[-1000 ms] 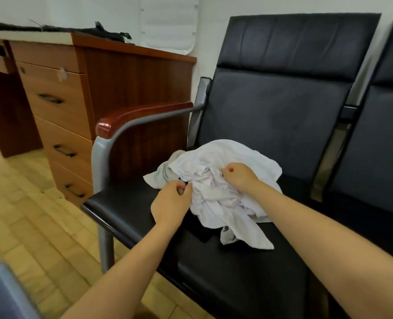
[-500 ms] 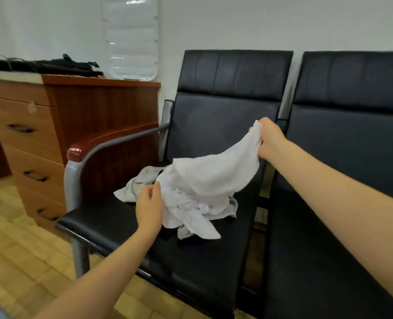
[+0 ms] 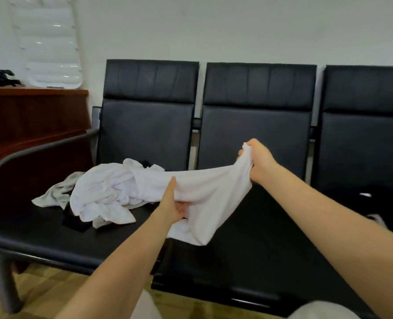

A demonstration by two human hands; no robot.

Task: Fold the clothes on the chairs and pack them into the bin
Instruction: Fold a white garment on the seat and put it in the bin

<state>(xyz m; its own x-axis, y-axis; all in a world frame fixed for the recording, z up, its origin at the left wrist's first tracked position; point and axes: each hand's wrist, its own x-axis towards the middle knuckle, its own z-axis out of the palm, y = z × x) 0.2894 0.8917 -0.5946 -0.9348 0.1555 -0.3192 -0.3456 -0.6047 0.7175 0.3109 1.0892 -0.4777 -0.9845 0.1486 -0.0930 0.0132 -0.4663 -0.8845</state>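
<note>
A white garment [image 3: 204, 194] stretches from a crumpled heap on the left black chair seat [image 3: 41, 236] across to the middle seat. My right hand [image 3: 258, 161] grips one end of it, raised above the middle seat. My left hand [image 3: 173, 203] holds the garment's lower edge near the gap between the two seats, thumb on top and fingers under the cloth. A grey garment [image 3: 57, 194] lies at the left of the heap, and a dark piece [image 3: 73, 221] shows under it. No bin is in view.
Three joined black chairs [image 3: 257, 134] stand against a white wall. A wooden desk [image 3: 34, 116] sits left of the metal armrest [image 3: 30, 153]. Dark clothing with a white patch [image 3: 384, 199] lies on the right seat. Wood floor [image 3: 41, 293] runs below.
My right hand has pulled the white garment further right, over the middle seat. My left hand slid right along the cloth to its lower edge. The view has turned right, showing a third chair.
</note>
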